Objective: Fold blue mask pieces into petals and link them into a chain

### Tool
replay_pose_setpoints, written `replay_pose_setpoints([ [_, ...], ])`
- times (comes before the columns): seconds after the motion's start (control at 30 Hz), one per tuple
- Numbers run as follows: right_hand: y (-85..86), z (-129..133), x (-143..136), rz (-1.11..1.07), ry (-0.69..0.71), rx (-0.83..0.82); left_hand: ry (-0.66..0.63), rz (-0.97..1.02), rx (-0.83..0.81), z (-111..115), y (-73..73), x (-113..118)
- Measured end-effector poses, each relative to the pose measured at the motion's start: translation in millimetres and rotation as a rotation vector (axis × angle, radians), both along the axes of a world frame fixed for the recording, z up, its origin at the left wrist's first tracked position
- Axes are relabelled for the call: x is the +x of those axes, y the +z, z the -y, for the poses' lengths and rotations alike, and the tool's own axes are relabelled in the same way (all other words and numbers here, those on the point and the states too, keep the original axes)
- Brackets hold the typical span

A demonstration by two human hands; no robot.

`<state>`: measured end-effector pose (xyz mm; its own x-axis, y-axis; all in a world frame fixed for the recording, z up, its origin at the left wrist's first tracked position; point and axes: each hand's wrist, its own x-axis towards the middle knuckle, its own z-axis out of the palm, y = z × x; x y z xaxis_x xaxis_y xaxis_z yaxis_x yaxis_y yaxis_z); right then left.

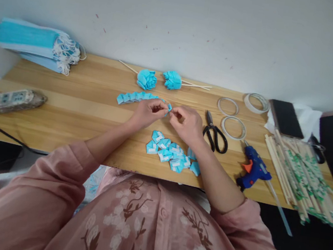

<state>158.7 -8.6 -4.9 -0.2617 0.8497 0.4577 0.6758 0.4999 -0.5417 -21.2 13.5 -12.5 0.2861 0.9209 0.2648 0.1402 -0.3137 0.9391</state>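
Note:
My left hand (pixel 149 112) and my right hand (pixel 187 122) meet over the middle of the table, pinching a small folded blue piece (pixel 169 108) between their fingertips. Just behind my left hand runs a row of folded blue pieces (pixel 137 96), its right end partly hidden by that hand. Closer to my body lies a loose cluster of folded blue pieces with white strips (pixel 170 151); my right forearm covers part of it. Two blue flowers, a left one (pixel 146 79) and a right one (pixel 172 80), lie on thin sticks near the wall.
Black-handled scissors (pixel 214 133), tape rolls (pixel 256 103) and a blue glue gun (pixel 253 169) lie to the right. Beyond are wrapped chopsticks (pixel 306 175) and a dark phone (pixel 286 118). At left are stacked blue face masks (pixel 29 37) and a power strip (pixel 17 98).

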Motion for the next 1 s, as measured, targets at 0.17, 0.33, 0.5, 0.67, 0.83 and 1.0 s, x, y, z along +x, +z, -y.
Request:
replay_pose_setpoints([
  [0.17, -0.6, 0.1, 0.4, -0.008, 0.002, -0.019, 0.006, 0.026, -0.023, -0.2, -0.2, -0.7],
  [0.33, 0.7, 0.2, 0.5, -0.011, 0.001, -0.026, -0.004, 0.023, -0.033, -1.2, -2.0, -0.7],
  [0.5, 3.6, 1.3, 0.1, -0.011, 0.030, -0.032, 0.011, 0.040, -0.039, -1.5, -2.5, -0.6],
  [0.67, 4.5, 1.7, 0.3, 0.022, 0.018, -0.049, 0.012, -0.006, -0.045, 0.0, 0.9, -0.7],
  [0.83, 3.6, 1.6, 0.5, 0.044, 0.009, -0.043, 0.014, -0.003, -0.048, 0.4, 2.6, -0.1],
  [1.0, 1.8, 1.0, 0.6, 0.075, -0.014, 0.004, 0.006, -0.010, -0.047, 0.7, 2.7, -0.5],
])
